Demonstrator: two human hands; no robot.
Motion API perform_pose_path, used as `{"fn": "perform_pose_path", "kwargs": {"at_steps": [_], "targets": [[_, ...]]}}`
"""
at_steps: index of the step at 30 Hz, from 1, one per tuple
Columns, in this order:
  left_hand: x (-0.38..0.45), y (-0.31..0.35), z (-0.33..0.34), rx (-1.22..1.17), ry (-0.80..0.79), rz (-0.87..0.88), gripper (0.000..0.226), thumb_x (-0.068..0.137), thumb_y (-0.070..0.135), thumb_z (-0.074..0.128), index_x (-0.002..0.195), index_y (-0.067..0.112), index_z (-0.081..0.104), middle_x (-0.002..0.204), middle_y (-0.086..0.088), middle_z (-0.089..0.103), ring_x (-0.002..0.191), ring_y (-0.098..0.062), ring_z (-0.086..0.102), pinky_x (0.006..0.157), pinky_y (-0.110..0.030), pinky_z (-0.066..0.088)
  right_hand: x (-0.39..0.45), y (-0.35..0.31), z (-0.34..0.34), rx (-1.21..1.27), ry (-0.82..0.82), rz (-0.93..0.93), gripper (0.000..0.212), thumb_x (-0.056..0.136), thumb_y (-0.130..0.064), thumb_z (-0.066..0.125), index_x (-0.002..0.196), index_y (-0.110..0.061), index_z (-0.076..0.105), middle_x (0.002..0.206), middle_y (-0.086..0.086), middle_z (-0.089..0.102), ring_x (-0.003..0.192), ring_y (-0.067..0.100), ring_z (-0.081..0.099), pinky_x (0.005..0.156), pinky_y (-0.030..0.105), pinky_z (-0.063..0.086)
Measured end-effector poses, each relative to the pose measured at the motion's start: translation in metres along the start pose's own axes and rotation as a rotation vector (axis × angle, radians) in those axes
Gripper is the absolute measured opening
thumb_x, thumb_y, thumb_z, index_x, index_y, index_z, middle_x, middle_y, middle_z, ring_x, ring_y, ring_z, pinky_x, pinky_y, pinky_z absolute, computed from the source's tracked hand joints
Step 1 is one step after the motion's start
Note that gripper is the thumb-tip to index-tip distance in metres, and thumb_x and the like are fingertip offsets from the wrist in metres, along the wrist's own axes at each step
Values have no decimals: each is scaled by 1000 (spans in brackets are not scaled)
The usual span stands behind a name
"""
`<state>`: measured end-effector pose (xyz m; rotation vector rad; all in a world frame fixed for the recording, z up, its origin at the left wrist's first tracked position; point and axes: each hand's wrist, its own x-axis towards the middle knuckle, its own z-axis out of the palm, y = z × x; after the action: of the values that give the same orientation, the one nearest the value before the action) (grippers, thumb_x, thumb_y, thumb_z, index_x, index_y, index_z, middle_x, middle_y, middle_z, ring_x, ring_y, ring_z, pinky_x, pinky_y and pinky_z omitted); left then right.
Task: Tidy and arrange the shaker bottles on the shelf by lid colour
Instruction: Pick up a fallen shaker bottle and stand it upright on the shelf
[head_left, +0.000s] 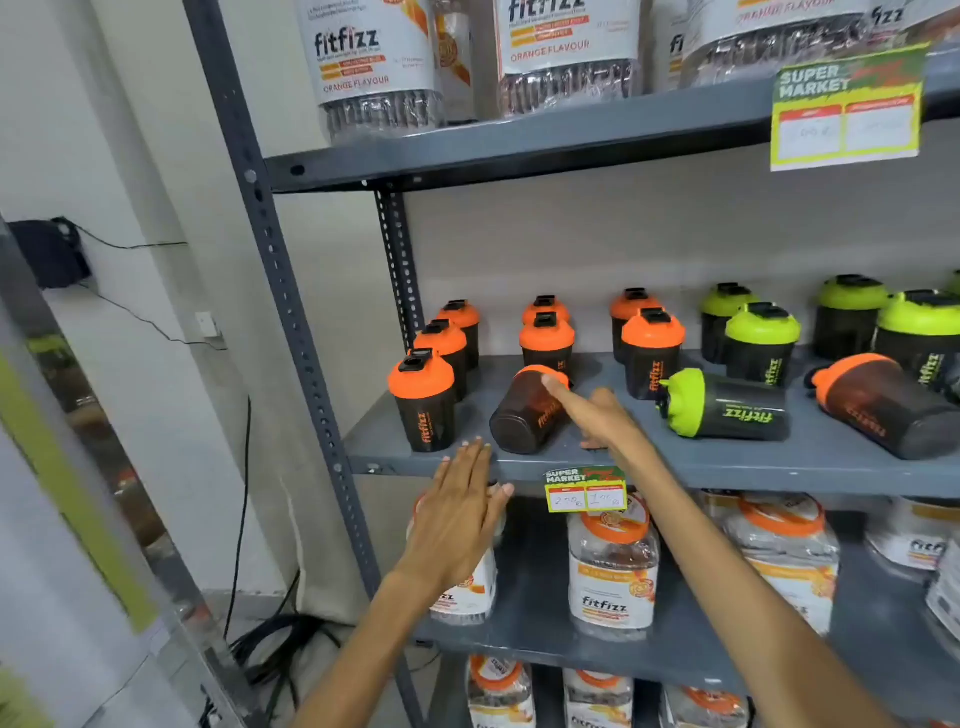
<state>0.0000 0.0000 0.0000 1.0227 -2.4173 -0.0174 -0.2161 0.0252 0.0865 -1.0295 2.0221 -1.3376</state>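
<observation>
Head view: grey shelf (675, 465), middle tier
Right hand (597, 421): forefinger out, touching tipped orange-lid shaker (524, 410); no grip
Left hand (460, 512): flat, fingers together, at shelf edge
Green-lid shaker (727, 405): lying sideways, further right

We see a grey metal shelf (810, 470) carrying dark shaker bottles. At its left, orange-lidded bottles stand upright in short rows, the nearest one (423, 402) at the front left corner. Beside it an orange-lidded bottle (524, 413) lies tipped, base toward us; our right hand (597, 415) rests on it, forefinger stretched along its side. Our left hand (460, 512) hovers flat and spread at the shelf's front edge, holding nothing. Further right a green-lidded bottle (727, 405) and another orange-lidded bottle (883, 402) lie on their sides, before upright green-lidded bottles (761, 340). A price tag (584, 491) hangs from the edge.
</observation>
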Motion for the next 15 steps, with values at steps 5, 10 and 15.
{"fn": "perform_pose_path", "kwargs": {"at_steps": [5, 10, 15], "targets": [[0, -7, 12, 69, -16, 72, 69, 102, 55, 11, 158, 15, 15, 166, -5, 17, 153, -16, 9, 123, -32, -3, 5, -16, 15, 65, -4, 43, 90, 73, -72, 61, 129, -2, 51, 113, 11, 55, 106, 30, 59, 63, 30, 45], [13, -11, 13, 84, -11, 92, 73, 100, 54, 2, 157, 12, 18, 165, -7, 20, 153, -18, 11, 123, -32, -4, 8, -22, 22, 69, -9, 75, 77, 75, -59, 69, 127, -5, 52, 106, 11, 60, 81, 23, 56, 54, 28, 41], [20, -13, 13, 88, -7, 103, 62, 104, 46, 14, 156, 13, 23, 163, -6, 26, 152, -19, 18, 123, -32, -2, 9, -19, 16, 260, -33, 105, 59, 71, -43, 77, 111, -8, 52, 101, 8, 64, 93, 25, 63, 74, 34, 53]]}}
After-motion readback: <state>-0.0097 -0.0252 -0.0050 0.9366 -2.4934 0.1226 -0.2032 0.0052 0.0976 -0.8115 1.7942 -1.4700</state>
